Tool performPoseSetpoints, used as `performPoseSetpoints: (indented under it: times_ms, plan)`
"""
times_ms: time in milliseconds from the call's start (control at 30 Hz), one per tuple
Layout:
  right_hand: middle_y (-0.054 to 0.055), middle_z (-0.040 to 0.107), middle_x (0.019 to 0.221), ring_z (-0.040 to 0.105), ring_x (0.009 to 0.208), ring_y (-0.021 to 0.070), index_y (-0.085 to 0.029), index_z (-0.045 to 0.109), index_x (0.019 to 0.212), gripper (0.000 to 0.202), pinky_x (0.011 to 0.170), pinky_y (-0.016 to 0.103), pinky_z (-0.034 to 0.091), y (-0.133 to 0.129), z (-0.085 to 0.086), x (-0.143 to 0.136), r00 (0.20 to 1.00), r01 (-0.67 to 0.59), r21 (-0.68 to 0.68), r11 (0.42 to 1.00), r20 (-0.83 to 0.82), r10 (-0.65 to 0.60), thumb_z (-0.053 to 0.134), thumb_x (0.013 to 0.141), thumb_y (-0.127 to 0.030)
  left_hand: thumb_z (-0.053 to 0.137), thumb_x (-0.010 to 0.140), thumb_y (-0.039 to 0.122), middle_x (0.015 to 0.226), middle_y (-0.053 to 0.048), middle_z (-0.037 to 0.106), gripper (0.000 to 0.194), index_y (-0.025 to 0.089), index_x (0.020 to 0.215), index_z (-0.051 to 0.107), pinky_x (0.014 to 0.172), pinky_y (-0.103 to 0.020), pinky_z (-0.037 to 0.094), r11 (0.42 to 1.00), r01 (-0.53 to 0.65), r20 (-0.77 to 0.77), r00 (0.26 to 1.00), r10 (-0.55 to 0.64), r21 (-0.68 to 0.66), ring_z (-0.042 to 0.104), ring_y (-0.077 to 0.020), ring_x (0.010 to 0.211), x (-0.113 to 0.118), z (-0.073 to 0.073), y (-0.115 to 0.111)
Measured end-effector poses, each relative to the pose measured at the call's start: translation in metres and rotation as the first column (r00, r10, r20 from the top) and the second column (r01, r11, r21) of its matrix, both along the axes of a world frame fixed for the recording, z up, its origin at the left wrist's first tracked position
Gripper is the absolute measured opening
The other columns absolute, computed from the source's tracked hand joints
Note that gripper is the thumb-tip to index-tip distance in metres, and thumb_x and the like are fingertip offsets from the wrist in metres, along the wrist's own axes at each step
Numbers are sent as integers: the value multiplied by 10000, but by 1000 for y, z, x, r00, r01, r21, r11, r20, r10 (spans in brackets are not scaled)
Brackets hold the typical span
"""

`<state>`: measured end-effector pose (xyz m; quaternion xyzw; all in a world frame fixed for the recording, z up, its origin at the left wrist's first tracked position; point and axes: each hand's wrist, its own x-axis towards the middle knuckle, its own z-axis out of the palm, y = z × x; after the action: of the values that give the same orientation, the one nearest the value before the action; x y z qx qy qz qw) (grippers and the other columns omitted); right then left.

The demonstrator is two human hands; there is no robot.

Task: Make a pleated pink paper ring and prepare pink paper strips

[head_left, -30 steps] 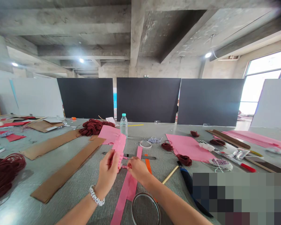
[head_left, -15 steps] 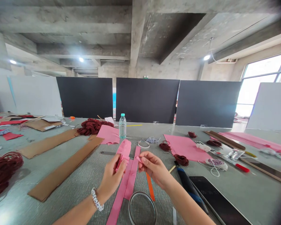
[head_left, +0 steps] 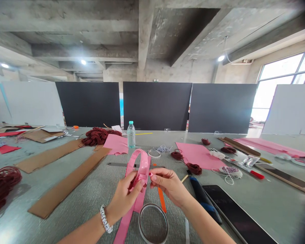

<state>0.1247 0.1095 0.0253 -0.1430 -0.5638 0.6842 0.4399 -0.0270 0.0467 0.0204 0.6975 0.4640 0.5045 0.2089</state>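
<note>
My left hand is closed on a pink fabric-like strip bent into an upright loop, pinching its lower end between thumb and fingers. Just to the right, my right hand pinches a small pink piece with a dark red spot at its tip. The two hands are close but apart. Flat pink strips lie on the table beneath them. Nearer to me lies a roll of tape, with an orange strip beside it. A metal ruler lies partly hidden behind the loop.
A water bottle stands ahead. Cardboard strips and dark red yarn lie left. To the right are a phone, a dark blue-handled tool, a pink sheet and a yarn bundle. Black panels border the far edge.
The pink loop has turned in my left hand, so its opening now shows. The small piece in my right hand has turned, showing its dark red tip. The view has shifted slightly.
</note>
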Motion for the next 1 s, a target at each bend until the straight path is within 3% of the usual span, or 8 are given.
performPoseSetpoints:
  times_ms: [167, 400, 700, 1000]
  plan:
    - [26, 654, 775, 565, 635, 109, -186, 670, 809, 168, 649, 269, 452, -1, 0, -3, 992, 105, 123, 987, 58, -113, 661, 649, -238, 404, 819, 284, 658, 22, 520, 133, 187, 835, 492, 532, -206, 340, 998, -25, -96, 995, 31, 59, 446, -102, 567, 0, -4, 1]
    - [-11, 614, 661, 551, 620, 101, -178, 617, 695, 127, 605, 236, 436, -2, -2, -4, 971, 191, 189, 963, 105, -214, 687, 608, -240, 404, 815, 257, 631, 30, 494, 109, 182, 765, 466, 506, -202, 307, 992, -72, -184, 979, 91, 107, 427, -95, 546, 0, -5, 2]
    - [3, 612, 686, 554, 656, 117, -168, 576, 688, 133, 643, 264, 441, 1, -4, -3, 976, 154, 221, 963, 117, -183, 671, 628, -239, 418, 805, 238, 640, 14, 515, 77, 180, 787, 466, 539, -213, 340, 980, -81, -261, 957, 127, 180, 458, -109, 560, -1, -8, 3]
    - [-41, 551, 592, 529, 548, 86, -166, 452, 592, 245, 578, 244, 430, -2, -2, -5, 994, 54, 95, 994, 89, -63, 689, 603, -226, 429, 794, 232, 661, 2, 518, 69, 176, 760, 453, 571, -234, 352, 971, -32, -340, 933, 114, 237, 456, -120, 591, -6, -14, 6]
